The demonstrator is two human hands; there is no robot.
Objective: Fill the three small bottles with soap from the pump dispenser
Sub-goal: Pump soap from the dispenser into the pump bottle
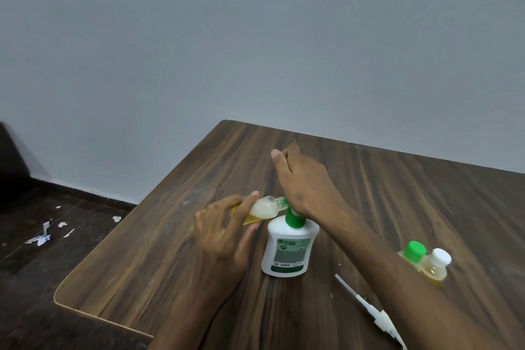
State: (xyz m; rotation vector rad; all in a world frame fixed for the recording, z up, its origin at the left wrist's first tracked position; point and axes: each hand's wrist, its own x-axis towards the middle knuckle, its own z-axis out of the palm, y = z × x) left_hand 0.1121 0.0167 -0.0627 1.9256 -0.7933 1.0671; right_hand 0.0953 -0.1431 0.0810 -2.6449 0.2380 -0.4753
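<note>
I see my left hand (pixel 224 239) pinching one small bottle (pixel 262 210), tipped on its side with its mouth at the green nozzle of the single soap dispenser (pixel 288 247) mid-table. My right hand (pixel 305 185) presses the pump, fingers straight. Two capped bottles (pixel 426 263) (one green cap, one white) stand toward the table's (pixel 170 236) right edge; one white tube (pixel 369 310) lies near the front.

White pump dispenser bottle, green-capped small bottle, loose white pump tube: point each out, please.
White pump dispenser bottle (pixel 288 250), head view, on its label.
Green-capped small bottle (pixel 415 249), head view, on its green cap.
Loose white pump tube (pixel 369 307), head view, mid-length on the tube.
</note>
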